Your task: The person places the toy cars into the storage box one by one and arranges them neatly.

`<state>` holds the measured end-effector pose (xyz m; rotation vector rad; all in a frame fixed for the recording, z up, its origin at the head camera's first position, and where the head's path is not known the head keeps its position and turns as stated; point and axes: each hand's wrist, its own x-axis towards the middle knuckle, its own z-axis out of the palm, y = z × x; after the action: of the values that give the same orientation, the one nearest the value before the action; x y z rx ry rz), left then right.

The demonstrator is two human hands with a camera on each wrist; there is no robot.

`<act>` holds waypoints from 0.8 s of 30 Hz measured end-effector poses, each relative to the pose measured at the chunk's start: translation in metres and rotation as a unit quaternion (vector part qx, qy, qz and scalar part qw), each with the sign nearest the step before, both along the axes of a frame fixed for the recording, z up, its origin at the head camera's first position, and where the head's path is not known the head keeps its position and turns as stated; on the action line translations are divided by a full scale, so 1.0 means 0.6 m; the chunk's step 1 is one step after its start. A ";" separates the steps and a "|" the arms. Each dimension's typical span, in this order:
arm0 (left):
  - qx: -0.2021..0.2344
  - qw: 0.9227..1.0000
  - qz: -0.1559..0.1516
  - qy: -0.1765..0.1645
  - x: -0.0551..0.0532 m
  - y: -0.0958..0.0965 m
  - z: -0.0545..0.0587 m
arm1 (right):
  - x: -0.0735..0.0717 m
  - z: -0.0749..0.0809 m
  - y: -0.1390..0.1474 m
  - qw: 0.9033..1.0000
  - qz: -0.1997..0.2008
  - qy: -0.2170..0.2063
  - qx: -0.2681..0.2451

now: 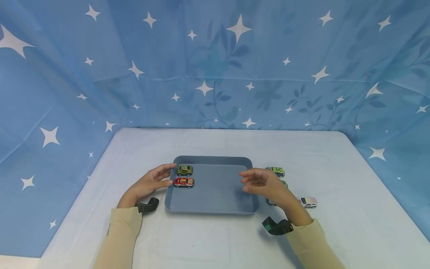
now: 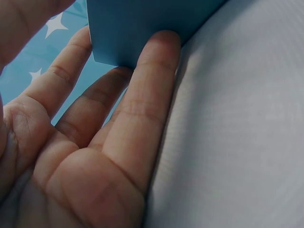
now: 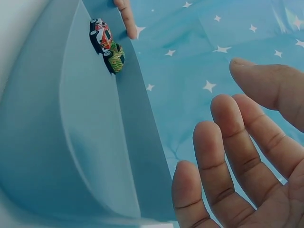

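Note:
A blue-grey tray [image 1: 215,203] lies on the table. At its left end, a green toy car [image 1: 184,170] and a red-and-white toy car [image 1: 183,182] sit inside, one in front of the other. My left hand [image 1: 147,185] rests against the tray's left side; in the left wrist view its extended fingertips touch the outer wall [image 2: 137,23]. Above the tray's right end hovers my right hand [image 1: 265,184], fingers relaxed and slightly bent, holding nothing. The right wrist view shows a gap between its thumb and fingers.
Right of the tray stand several more toy cars: a yellow-green one [image 1: 277,171], a white one [image 1: 308,202], and others partly hidden by my right hand and forearm. A white cloth [image 1: 201,239] covers the table. Behind hangs a blue star-patterned curtain [image 1: 168,48].

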<state>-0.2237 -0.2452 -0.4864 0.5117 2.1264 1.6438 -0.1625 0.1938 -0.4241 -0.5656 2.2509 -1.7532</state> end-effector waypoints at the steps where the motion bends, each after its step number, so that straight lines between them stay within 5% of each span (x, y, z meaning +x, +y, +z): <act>1: 0.000 1.000 0.001 0.000 0.000 0.000 0.000 | 0.001 0.000 0.002 1.000 0.001 0.002 0.000; 24: 0.007 1.000 -0.007 0.004 0.003 0.001 0.000 | 0.022 -0.001 0.033 0.999 0.023 0.022 0.016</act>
<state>-0.2220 -0.2448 -0.4861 0.5371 2.1143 1.6533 -0.1495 0.2139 -0.4247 -0.6501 2.2712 -1.6964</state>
